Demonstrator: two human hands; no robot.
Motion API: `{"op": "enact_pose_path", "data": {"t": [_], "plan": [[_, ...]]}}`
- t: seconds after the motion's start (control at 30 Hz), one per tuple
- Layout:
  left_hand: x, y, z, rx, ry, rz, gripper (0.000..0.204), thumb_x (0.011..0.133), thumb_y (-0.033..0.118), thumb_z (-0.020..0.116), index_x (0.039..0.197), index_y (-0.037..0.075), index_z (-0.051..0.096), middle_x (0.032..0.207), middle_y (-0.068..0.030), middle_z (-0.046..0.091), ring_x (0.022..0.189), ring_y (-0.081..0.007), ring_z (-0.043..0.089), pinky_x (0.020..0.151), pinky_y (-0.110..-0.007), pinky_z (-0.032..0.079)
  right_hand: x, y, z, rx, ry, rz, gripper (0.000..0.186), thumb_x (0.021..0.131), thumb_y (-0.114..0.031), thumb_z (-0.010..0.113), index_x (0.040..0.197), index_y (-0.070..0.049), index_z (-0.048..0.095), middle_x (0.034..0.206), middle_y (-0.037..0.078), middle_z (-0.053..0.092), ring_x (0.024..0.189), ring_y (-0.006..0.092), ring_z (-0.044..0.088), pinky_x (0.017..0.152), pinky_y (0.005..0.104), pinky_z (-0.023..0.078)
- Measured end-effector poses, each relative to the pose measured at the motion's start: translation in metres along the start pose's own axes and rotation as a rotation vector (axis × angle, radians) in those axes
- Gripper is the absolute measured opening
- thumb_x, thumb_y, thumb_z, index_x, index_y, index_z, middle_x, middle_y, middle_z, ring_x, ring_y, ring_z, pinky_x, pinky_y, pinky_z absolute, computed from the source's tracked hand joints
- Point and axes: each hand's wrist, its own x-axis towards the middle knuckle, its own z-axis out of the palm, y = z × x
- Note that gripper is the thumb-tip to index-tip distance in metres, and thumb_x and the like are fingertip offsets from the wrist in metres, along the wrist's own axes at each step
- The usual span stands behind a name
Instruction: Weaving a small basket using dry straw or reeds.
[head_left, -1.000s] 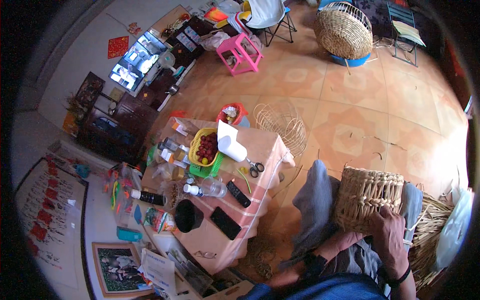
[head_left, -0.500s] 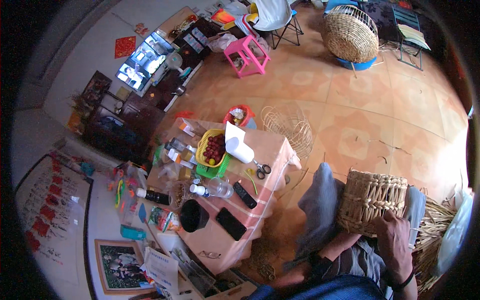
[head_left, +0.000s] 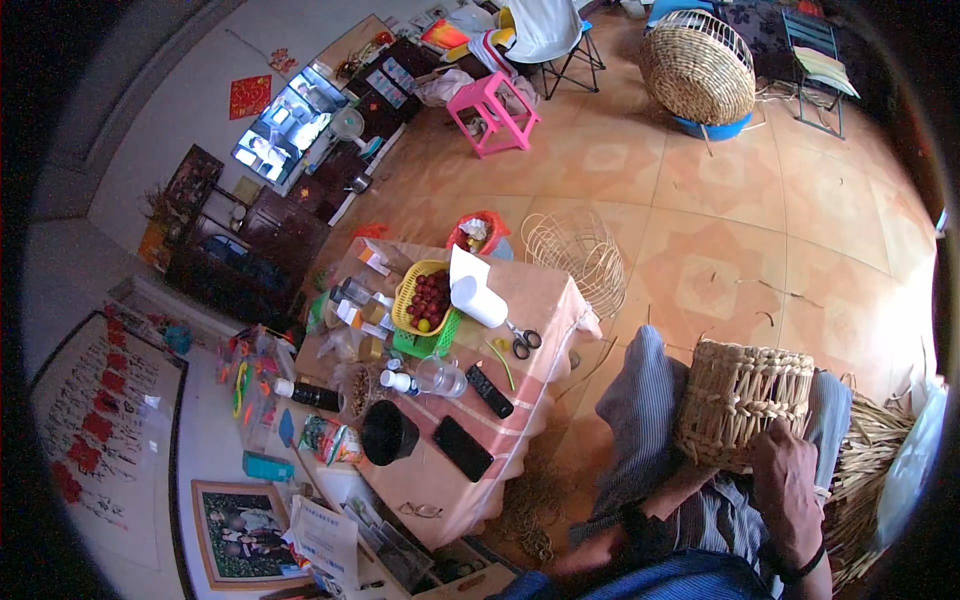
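A straw-coloured woven basket (head_left: 745,395), with a braided band round its side, rests between my knees. My right hand (head_left: 785,470) is closed against the basket's near right side, its knuckles up and its fingertips pressed at the weave. Whether a loose strand is pinched there is too small to see. My left hand (head_left: 697,476) reaches to the basket's lower near edge; its fingers are hidden behind or inside the basket. On my right lies a bundle of dry straw strands (head_left: 855,480).
Left of me a cloth-covered table (head_left: 540,300) carries black scissors (head_left: 525,342), a phone (head_left: 462,448), a remote (head_left: 490,390) and a yellow basket (head_left: 408,300) of fruit. An openwork frame basket (head_left: 580,262) and a pink stool (head_left: 490,110) stand on the floor. A larger woven basket (head_left: 700,75) leans farther off.
My right hand has shifted very slightly at the basket's side. The basket and my left arm look almost the same as before.
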Motion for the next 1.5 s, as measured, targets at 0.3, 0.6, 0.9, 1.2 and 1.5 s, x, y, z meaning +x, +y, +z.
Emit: {"op": "enact_pose_path", "data": {"t": [0.3, 0.6, 0.9, 1.2, 1.5], "plan": [[-0.004, -0.004, 0.000, 0.073, 0.052, -0.017, 0.049, 0.112, 0.033, 0.061, 0.154, 0.008, 0.062, 0.152, -0.0148, 0.067, 0.141, -0.0264, 0.064, 0.121, -0.043, 0.050, 0.009, -0.052, -0.074, 0.138, -0.091, -0.007, 0.006, 0.090, -0.007, 0.067, 0.087, -0.003, 0.063, 0.089, 0.020, 0.061, 0.077, 0.0448, 0.066, 0.067, 0.0539, 0.051], [-0.022, 0.006, -0.003, 0.182, 0.092, -0.037, 0.048, 0.113, 0.032, 0.059, 0.154, 0.008, 0.062, 0.154, -0.0155, 0.067, 0.143, -0.0258, 0.063, 0.123, -0.042, 0.048, 0.023, -0.068, -0.084, 0.327, -0.062, -0.030, 0.007, 0.084, -0.001, 0.070, 0.091, -0.001, 0.067, 0.093, 0.020, 0.063, 0.084, 0.0458, 0.066, 0.074, 0.0527, 0.055], [-0.053, 0.010, -0.001, 0.794, 0.202, -0.237, 0.048, 0.113, 0.031, 0.057, 0.155, 0.008, 0.062, 0.155, -0.0161, 0.066, 0.145, -0.0252, 0.062, 0.124, -0.040, 0.046, 0.030, -0.064, -0.092, 0.723, -0.102, -0.043, 0.012, 0.094, -0.002, 0.071, 0.106, 0.002, 0.072, 0.097, 0.021, 0.066, 0.093, 0.0429, 0.067, 0.081, 0.0492, 0.055], [0.017, 0.031, 0.031, 2.101, 0.291, 0.683, 0.053, 0.115, 0.033, 0.052, 0.164, 0.013, 0.054, 0.165, -0.0172, 0.056, 0.156, -0.0301, 0.050, 0.131, -0.048, 0.038, 0.038, -0.038, -0.112, 0.776, 0.060, 0.004, 0.021, 0.095, 0.001, 0.071, 0.117, 0.002, 0.070, 0.101, 0.018, 0.067, 0.091, 0.0388, 0.067, 0.080, 0.0450, 0.055], [0.025, 0.047, 0.030, 2.034, 0.222, 0.513, 0.060, 0.113, 0.038, 0.055, 0.168, 0.016, 0.047, 0.173, -0.0161, 0.043, 0.162, -0.0363, 0.036, 0.134, -0.056, 0.026, 0.002, -0.038, -0.116, 0.764, 0.031, 0.056, 0.013, 0.100, -0.002, 0.075, 0.113, -0.001, 0.074, 0.096, 0.014, 0.069, 0.087, 0.0315, 0.071, 0.077, 0.0403, 0.058]]}}
